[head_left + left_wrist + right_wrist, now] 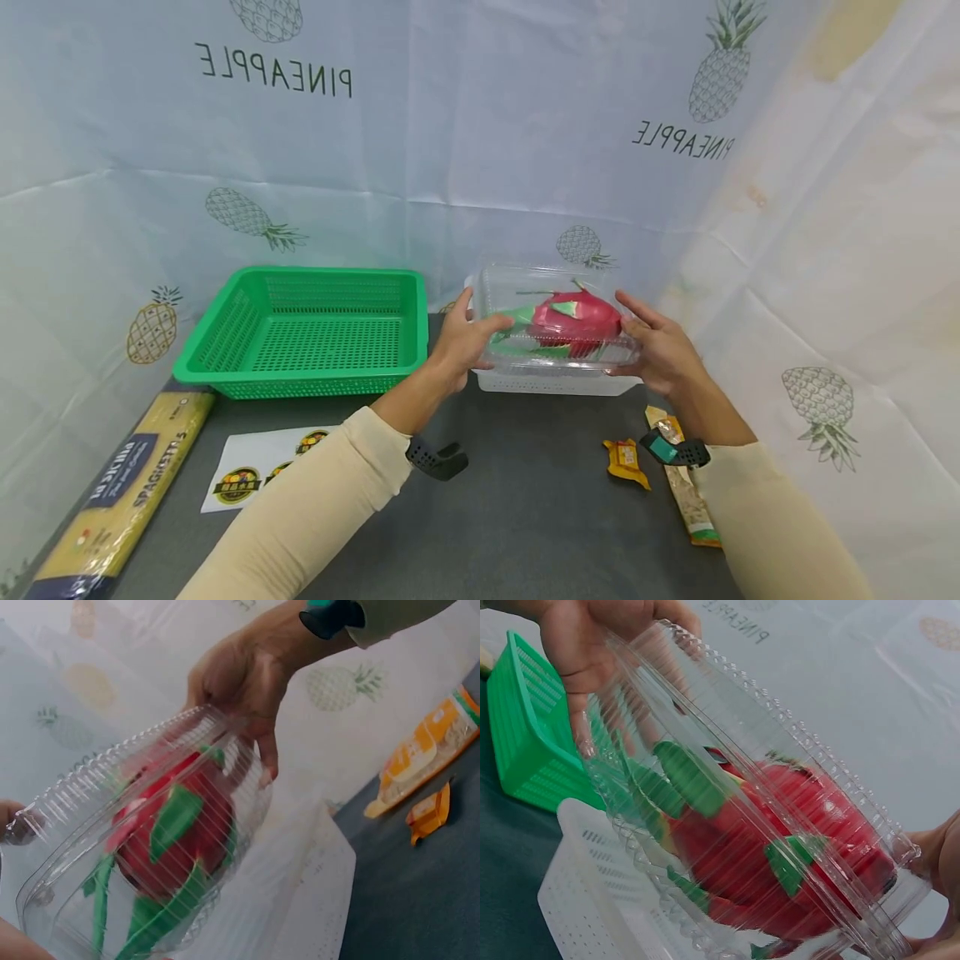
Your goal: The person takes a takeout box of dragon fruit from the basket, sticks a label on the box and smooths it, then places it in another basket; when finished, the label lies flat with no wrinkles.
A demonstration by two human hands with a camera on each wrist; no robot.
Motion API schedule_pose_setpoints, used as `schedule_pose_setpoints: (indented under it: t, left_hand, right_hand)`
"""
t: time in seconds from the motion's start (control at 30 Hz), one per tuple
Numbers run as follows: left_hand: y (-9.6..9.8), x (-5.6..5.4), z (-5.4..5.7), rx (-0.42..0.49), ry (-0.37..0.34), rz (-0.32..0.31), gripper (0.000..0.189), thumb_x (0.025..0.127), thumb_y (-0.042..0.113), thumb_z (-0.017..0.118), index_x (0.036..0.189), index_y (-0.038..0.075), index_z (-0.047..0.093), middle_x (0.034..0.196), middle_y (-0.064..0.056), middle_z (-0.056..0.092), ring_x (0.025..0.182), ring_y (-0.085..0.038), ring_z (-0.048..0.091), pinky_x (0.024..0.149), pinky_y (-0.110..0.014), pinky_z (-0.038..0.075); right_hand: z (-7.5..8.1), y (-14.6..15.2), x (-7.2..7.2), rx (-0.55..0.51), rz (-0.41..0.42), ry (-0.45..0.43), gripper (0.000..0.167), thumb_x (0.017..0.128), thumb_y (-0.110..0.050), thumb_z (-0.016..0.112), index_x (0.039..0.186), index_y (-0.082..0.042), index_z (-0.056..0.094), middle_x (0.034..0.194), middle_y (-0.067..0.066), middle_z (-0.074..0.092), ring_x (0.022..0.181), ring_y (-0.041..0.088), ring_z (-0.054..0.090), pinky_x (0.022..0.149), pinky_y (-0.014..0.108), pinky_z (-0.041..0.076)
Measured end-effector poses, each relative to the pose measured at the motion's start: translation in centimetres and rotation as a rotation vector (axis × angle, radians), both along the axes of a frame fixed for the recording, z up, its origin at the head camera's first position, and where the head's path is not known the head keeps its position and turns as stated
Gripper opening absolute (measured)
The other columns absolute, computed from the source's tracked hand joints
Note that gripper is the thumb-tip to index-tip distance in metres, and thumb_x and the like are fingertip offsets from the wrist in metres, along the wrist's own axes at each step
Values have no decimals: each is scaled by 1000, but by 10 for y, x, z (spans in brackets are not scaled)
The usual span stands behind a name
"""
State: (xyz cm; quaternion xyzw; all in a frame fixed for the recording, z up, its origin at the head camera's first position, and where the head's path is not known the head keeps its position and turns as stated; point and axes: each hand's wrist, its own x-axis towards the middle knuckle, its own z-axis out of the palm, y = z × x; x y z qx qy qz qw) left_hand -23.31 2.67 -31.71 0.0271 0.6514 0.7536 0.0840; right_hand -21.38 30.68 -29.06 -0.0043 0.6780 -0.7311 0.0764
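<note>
A clear plastic clamshell box is held up between both hands, over a white basket. Inside it lies a red dragon fruit with green leaf-like tips, seen through the ribbed lid. My left hand grips the box's left end, thumb on the near side. At the opposite end my right hand holds it with the fingers around the edge. In the right wrist view the box is tilted, and its lid and base meet along the rim.
A green basket stands at the left. Nearer lie a sheet of round stickers and a spaghetti pack. A small orange packet and a long snack bag lie on the right. A pineapple-print curtain hangs close behind.
</note>
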Motion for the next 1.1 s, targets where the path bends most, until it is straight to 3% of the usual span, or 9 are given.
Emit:
schedule_pose_setpoints:
  t: [0.1,0.23,0.37,0.5,0.7,0.9,1.1]
  left_hand:
    - [-4,6,0,7,-1,11,91,85,24,71,156,27,15,152,-13,22,127,-35,41,74,-51,54]
    - [-10,16,-1,6,14,14,90,85,23,72,156,28,17,147,-13,27,119,-34,47,78,-52,52]
    - [-16,28,-4,7,62,-1,89,86,22,71,156,28,17,141,-12,32,110,-34,52,80,-50,49]
    - [-21,37,-10,17,94,-16,89,86,20,71,156,28,16,137,-13,34,104,-34,55,81,-47,48]
    - [-27,50,-16,16,82,-20,89,86,19,71,156,24,16,144,-14,30,114,-34,49,91,-52,41]
    - [-33,64,-21,16,70,-14,92,85,15,72,156,20,13,145,-14,29,119,-35,45,95,-53,39]
    - [-39,79,-28,-2,59,-15,95,83,13,74,156,20,14,143,-13,29,119,-35,37,84,-48,49]
  right_hand:
    - [-3,-4,6,-9,3,7,59,103,-19,47,156,-25,22,147,12,23,111,30,42,71,45,55]
    - [-7,-8,16,-40,17,15,61,103,-19,47,156,-24,19,153,10,16,113,29,41,75,46,54]
    - [-11,-12,28,-49,32,42,62,103,-19,47,156,-21,17,158,11,3,116,26,38,77,47,53]
    - [-16,-17,40,-43,19,55,62,102,-19,48,156,-20,19,157,13,5,117,25,38,77,49,53]
    - [-22,-23,54,-36,5,55,61,102,-19,49,156,-20,21,153,13,12,118,26,39,81,54,50]
    - [-27,-29,70,-37,-15,24,58,102,-21,49,155,-26,25,156,13,10,129,31,27,94,49,44]
    - [-33,-35,86,-27,-45,2,58,102,-22,50,155,-26,26,155,12,14,131,32,24,94,45,45]
